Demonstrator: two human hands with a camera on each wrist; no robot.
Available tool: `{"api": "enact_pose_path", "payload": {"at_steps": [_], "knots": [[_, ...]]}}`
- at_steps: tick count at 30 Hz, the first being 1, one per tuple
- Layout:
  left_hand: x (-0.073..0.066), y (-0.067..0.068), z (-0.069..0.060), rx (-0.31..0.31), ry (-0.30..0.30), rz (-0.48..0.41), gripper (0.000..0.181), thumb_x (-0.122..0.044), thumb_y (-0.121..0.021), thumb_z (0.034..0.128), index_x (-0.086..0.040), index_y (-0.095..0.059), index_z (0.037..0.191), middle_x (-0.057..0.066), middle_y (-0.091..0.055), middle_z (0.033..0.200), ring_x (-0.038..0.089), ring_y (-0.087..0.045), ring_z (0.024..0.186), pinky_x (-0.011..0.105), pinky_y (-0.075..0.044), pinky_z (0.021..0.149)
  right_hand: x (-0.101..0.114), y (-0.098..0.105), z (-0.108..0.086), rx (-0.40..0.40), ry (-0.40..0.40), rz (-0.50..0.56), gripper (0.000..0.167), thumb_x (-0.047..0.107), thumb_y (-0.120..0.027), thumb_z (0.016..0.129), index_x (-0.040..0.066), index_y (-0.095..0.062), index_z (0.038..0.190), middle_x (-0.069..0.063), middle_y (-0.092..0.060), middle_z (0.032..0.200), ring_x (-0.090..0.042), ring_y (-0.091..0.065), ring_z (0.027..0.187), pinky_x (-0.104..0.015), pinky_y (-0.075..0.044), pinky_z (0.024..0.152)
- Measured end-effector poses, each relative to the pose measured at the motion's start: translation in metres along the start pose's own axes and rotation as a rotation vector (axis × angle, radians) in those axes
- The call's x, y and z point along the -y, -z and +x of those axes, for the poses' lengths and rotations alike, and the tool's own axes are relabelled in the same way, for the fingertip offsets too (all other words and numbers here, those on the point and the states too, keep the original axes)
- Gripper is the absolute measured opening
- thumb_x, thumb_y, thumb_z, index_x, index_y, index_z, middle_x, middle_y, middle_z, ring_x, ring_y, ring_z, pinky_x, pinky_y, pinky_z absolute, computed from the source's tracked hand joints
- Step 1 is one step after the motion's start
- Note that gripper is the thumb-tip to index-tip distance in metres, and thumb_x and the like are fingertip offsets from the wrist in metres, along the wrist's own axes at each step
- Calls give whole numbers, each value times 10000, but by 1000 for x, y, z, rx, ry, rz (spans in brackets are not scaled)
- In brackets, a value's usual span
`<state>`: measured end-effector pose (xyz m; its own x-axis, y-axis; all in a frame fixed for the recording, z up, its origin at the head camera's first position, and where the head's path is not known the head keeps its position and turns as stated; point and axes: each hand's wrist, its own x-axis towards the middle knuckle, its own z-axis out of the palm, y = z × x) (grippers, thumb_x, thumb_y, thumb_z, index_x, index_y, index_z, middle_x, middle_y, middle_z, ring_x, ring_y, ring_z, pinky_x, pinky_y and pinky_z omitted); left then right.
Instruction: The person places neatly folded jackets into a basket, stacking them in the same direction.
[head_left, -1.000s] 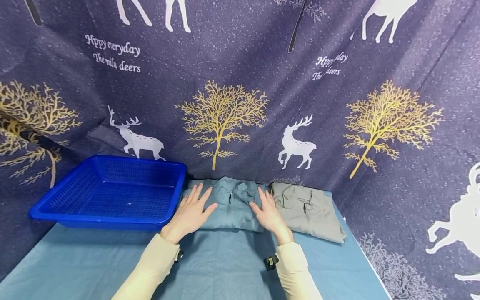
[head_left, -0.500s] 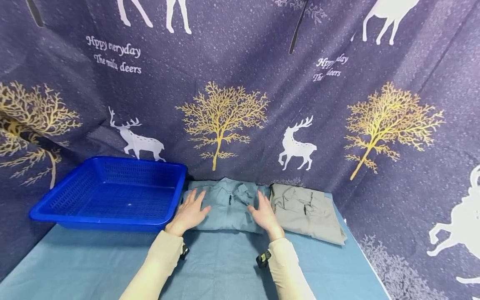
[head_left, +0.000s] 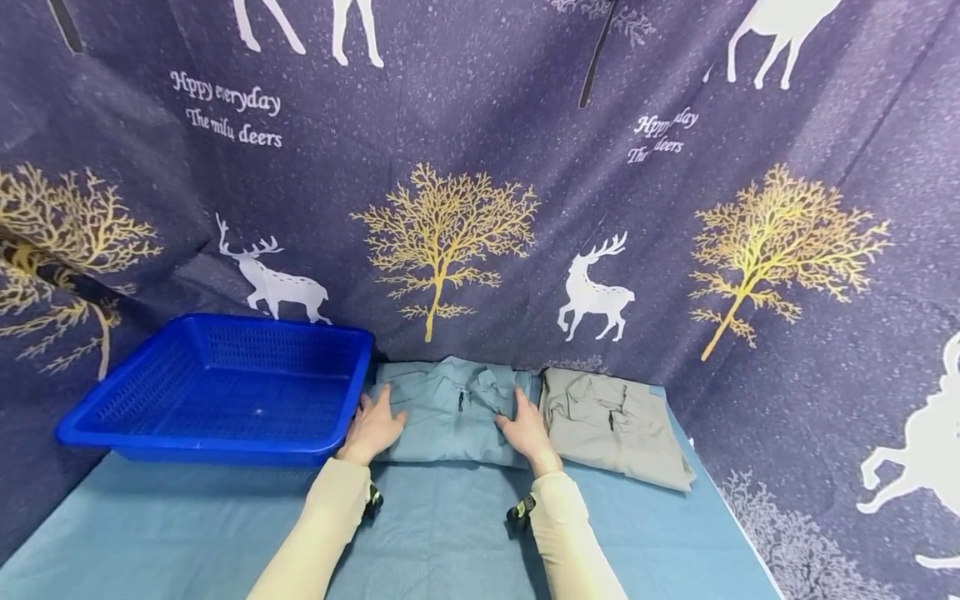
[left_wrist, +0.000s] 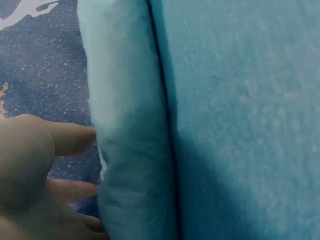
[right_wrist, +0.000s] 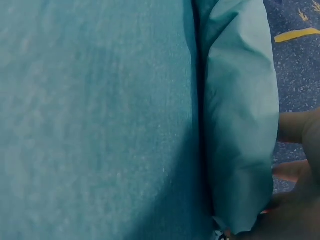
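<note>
A folded teal jacket (head_left: 450,421) with a black zipper pull lies at the back middle of the table. At its left side is my left hand (head_left: 375,429), fingers spread and thumb by the edge; in the left wrist view the fingertips reach the jacket's edge (left_wrist: 132,150). On the opposite side, my right hand (head_left: 527,429) has its thumb over the jacket and its fingers along the side. In the right wrist view the jacket's edge (right_wrist: 245,120) partly hides those fingers. No firm grip shows in either hand.
An open blue plastic basket (head_left: 255,442) stands to the left, close to my left hand. A folded grey jacket (head_left: 615,450) lies to the right of the teal one. Behind the table (head_left: 435,533) hangs a dark curtain (head_left: 480,125) with deer and trees.
Both hands have come down from above the teal jacket to its two sides. The left fingers have drawn back along its left edge. Neither jacket nor the basket has visibly moved.
</note>
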<state>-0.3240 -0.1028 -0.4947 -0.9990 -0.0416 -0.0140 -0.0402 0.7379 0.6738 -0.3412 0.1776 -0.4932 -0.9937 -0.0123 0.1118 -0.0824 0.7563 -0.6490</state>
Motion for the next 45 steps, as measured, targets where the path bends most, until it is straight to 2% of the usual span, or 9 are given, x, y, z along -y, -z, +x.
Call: {"api": "enact_pose_path", "payload": {"at_steps": [5,8,18,20,25,29,32,40,45], "knots": [[5,-2,3,21,37,-11,720,-301,-533,986,-17,-189,1551,439,-114,1482,574,-120,1377,637,-197,1091,-3,-4,2,-24,8,-2,699,157,-662,898,-37,-336,1485,-370,-404,1390,-543,-359,1293,-604,-313,1052],[8,-5,7,17,28,4,726,-294,-540,980,-8,-187,1547,408,-151,1492,541,-124,1392,638,-198,1090,-7,-5,3,-22,11,-3,699,156,-668,889,-45,-348,1477,-371,-412,1383,-540,-366,1291,-600,-315,1053],[2,-2,12,5,7,65,690,-289,-566,965,4,-277,1519,356,-340,1442,517,-268,1351,666,-242,1051,-8,-13,17,-15,0,2,670,183,-697,874,-12,-423,1454,-340,-460,1352,-515,-397,1274,-577,-347,1036],[3,-3,13,-3,-4,80,682,-282,-577,960,13,-303,1510,353,-360,1433,510,-291,1344,665,-236,1056,-8,-14,17,5,6,49,657,170,-705,868,-6,-443,1444,-324,-462,1370,-494,-409,1281,-564,-351,1041],[8,-3,18,-78,-82,92,639,-210,-629,922,47,-394,1458,361,-459,1343,521,-418,1247,610,-326,1023,-7,-12,17,88,-2,266,648,95,-705,862,23,-448,1452,-267,-399,1467,-435,-347,1360,-547,-303,1088],[12,-1,21,-132,-146,7,596,-103,-665,862,106,-466,1383,387,-513,1266,529,-480,1181,563,-373,1008,-9,-9,15,91,-25,295,641,65,-708,858,57,-464,1452,-249,-386,1484,-427,-336,1369,-547,-307,1085],[12,-1,20,-126,-143,-110,576,-55,-670,836,121,-490,1355,378,-515,1280,509,-479,1204,542,-375,1025,-13,-8,14,59,-44,302,608,55,-719,858,66,-501,1426,-243,-407,1470,-428,-367,1349,-549,-335,1065],[14,-8,17,47,-55,-410,572,-75,-678,880,43,-468,1399,303,-422,1425,447,-387,1309,527,-342,1057,-17,4,6,-2,-54,333,465,20,-713,857,38,-594,1306,-221,-497,1390,-394,-507,1215,-516,-420,981],[14,-9,17,88,-52,-450,558,-106,-672,898,28,-472,1402,295,-396,1447,443,-353,1335,537,-321,1068,-11,15,4,0,-10,379,423,-5,-688,858,8,-602,1272,-232,-550,1291,-377,-556,1118,-482,-458,923]]}}
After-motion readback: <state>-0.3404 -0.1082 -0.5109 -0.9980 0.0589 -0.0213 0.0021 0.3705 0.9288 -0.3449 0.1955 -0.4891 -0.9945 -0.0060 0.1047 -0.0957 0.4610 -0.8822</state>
